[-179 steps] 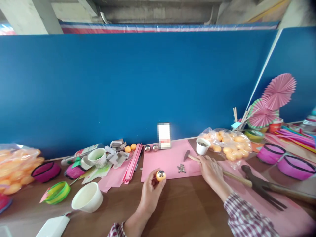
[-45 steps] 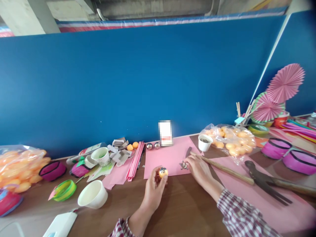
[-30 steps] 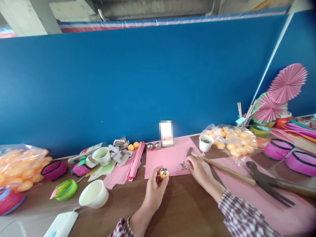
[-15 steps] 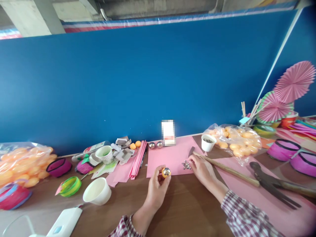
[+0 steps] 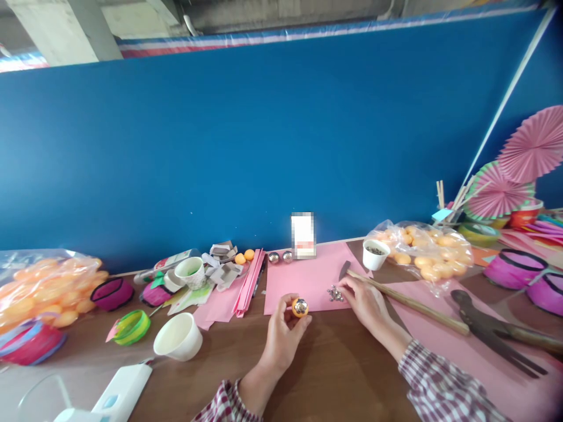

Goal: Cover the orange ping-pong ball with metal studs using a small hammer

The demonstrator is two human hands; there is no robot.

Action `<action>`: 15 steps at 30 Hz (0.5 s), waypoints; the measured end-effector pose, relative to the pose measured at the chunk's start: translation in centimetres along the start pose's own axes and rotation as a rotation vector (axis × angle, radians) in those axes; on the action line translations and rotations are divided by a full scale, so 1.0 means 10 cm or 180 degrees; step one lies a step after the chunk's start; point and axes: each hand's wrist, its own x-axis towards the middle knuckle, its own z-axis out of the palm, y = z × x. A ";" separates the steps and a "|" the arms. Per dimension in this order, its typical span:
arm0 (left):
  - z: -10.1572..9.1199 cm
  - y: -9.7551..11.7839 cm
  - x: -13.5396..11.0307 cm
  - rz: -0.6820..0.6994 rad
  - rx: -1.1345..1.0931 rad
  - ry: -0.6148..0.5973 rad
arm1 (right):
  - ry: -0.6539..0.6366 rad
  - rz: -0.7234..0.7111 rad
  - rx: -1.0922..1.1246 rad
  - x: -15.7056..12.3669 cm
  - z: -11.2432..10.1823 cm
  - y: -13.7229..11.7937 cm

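Nearest us, our left hand (image 5: 284, 337) rises off the bench (image 5: 334, 369), its grip pinching a studded orange ball (image 5: 299, 307) at the near edge of the pink sheet (image 5: 308, 276). Just beyond, our right hand (image 5: 365, 299) touches the tacks (image 5: 335, 293) on the sheet. Whether that grip pinches one, we cannot tell. Farther back stands a cup (image 5: 375, 254).
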 end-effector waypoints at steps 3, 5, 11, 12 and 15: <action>0.00 -0.04 0.01 -0.0052 -0.0116 0.0020 | -0.0008 0.0052 0.0131 0.00 0.00 0.02; -0.01 -0.06 0.02 -0.0062 -0.0142 0.0039 | 0.0001 0.0077 0.0189 0.01 0.01 0.03; 0.00 -0.07 0.02 -0.0124 -0.0217 0.0000 | 0.0148 0.0147 0.0245 0.03 0.04 0.08; 0.00 -0.06 0.01 -0.0140 -0.0225 -0.0008 | 0.0208 0.0167 0.0275 0.02 0.04 0.07; -0.01 -0.05 0.02 -0.0120 -0.0190 -0.0002 | 0.0338 0.0214 0.0588 0.01 0.02 -0.04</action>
